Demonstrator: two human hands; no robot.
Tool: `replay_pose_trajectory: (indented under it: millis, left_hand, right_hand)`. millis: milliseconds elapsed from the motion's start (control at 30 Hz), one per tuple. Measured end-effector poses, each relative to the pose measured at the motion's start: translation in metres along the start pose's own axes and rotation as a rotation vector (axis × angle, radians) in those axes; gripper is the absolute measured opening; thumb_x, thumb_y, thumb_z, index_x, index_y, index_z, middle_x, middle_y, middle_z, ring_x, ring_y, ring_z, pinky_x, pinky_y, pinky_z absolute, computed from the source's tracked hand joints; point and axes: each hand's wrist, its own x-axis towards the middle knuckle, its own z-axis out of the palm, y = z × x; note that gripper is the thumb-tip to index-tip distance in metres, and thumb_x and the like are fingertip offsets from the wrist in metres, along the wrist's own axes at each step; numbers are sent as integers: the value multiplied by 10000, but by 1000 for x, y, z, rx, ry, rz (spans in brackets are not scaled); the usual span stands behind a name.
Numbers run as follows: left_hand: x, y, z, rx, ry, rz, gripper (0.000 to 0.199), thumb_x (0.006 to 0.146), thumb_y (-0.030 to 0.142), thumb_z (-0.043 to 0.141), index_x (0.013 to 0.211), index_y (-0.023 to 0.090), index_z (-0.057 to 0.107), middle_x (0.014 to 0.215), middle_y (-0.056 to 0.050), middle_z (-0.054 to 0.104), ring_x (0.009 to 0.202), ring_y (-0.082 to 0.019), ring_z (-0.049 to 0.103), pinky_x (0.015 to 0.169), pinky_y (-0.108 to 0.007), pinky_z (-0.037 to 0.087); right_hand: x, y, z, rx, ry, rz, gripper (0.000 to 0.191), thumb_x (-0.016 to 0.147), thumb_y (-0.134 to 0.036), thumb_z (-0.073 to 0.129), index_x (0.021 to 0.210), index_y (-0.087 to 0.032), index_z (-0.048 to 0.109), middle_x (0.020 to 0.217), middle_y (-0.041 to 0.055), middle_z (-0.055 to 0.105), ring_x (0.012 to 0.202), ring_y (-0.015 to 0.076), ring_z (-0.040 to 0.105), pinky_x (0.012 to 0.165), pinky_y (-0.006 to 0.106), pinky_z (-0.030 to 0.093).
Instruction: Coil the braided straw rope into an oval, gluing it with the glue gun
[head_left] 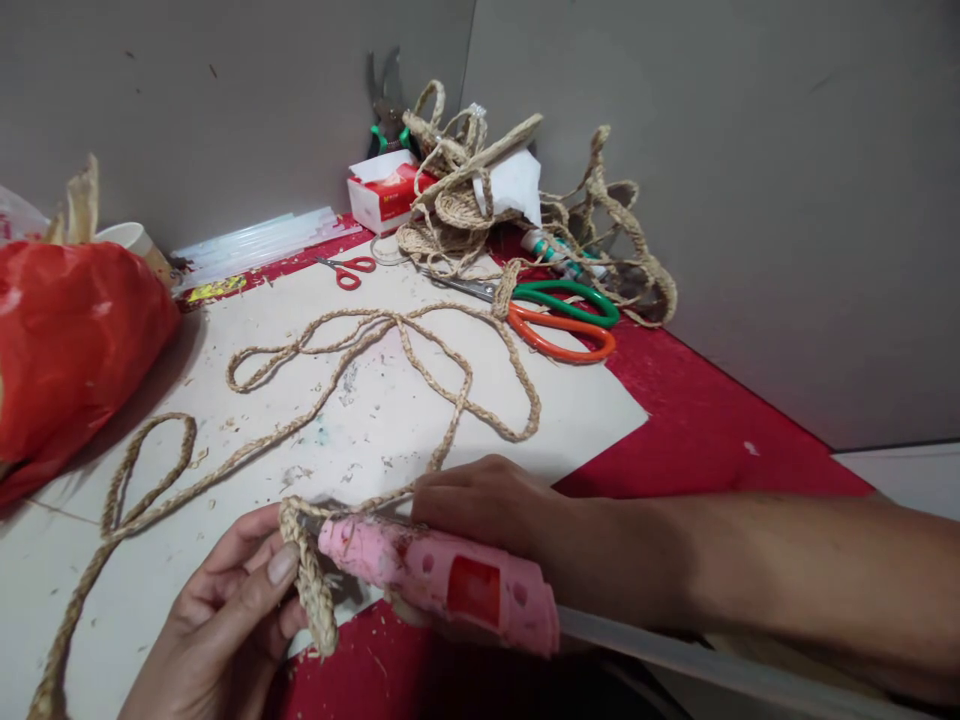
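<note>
In the lower middle of the view, my left hand (229, 610) pinches a short piece of braided straw (315, 595) between thumb and fingers. My right hand (480, 520) grips a pink hot glue gun (427, 570), its nozzle pointing left at the top of the braid. A clear glue stick (637, 635) sticks out of the gun's back end. From the held piece, a long braided straw cord (450, 430) runs up beside my right hand and lies in loops on the white sheet. The fingers under the gun are mostly hidden.
Large scissors (562, 320) and small red scissors (349, 272) lie on the white sheet (570, 410). Behind stand a red-and-white box (382, 195), pliers (388, 125) and a heap of straw braids (465, 190). Glue sticks (262, 240) and a red bag (79, 340) are at the left.
</note>
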Motion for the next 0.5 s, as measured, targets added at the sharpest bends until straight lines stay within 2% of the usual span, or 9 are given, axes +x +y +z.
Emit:
replay_pose_trajectory:
  millis: [100, 233, 333, 433, 500]
  left_hand:
    - [0, -1, 0, -5, 3, 4, 398, 490, 228, 916, 855, 281, 767, 770, -46, 727, 688, -259, 704, 607, -372, 617]
    - [1, -1, 0, -12, -25, 28, 362, 498, 223, 912, 826, 272, 769, 892, -60, 751, 713, -254, 698, 642, -387, 621]
    - [1, -2, -2, -8, -18, 18, 368, 499, 213, 913, 836, 263, 773, 933, -70, 752, 718, -250, 696, 642, -380, 619]
    - [-1, -2, -1, -6, -27, 5, 362, 497, 230, 913, 831, 261, 778, 915, -81, 754, 701, -262, 698, 657, -421, 625]
    - [-3, -2, 2, 17, -14, 62, 330, 505, 232, 909, 807, 255, 779, 893, -91, 754, 698, -279, 701, 638, -447, 629]
  right_hand:
    - [2, -8, -5, 10, -59, 67, 186, 773, -264, 601, 759, -195, 429, 733, -11, 509, 619, 113, 420, 601, 254, 356]
    - [3, -10, -6, -15, -57, 73, 181, 762, -265, 575, 753, -197, 407, 743, -5, 515, 621, 114, 430, 591, 253, 347]
    - [3, -10, -5, -55, -63, 93, 204, 774, -246, 564, 742, -200, 368, 739, -7, 502, 622, 112, 428, 591, 256, 334]
    - [3, -10, -5, -53, -71, 102, 225, 775, -255, 565, 732, -203, 350, 732, -11, 493, 611, 109, 425, 582, 257, 322]
    - [3, -11, -5, -44, -66, 97, 228, 774, -264, 569, 723, -201, 356, 725, -14, 488, 605, 107, 424, 572, 253, 310]
